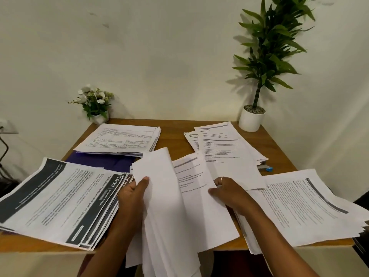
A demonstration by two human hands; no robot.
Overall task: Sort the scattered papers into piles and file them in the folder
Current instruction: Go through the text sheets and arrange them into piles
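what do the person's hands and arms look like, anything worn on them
Two bare hands, no gloves. The right hand wears a thin pale ring; the left hand shows no ring on the parts in view. Both forearms are uncovered as far as the picture reaches, with no sleeves, watch or bracelet in view.

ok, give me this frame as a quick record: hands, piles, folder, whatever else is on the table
left hand: grips centre sheaf, thumb on top
right hand: holds printed sheet beside that sheaf
piles: far-left pile, far-right pile, near-left pile, near-right pile
folder: purple, partly under far-left pile
table: wood
other: blue-grey object by far-right pile; flower pot; tall plant
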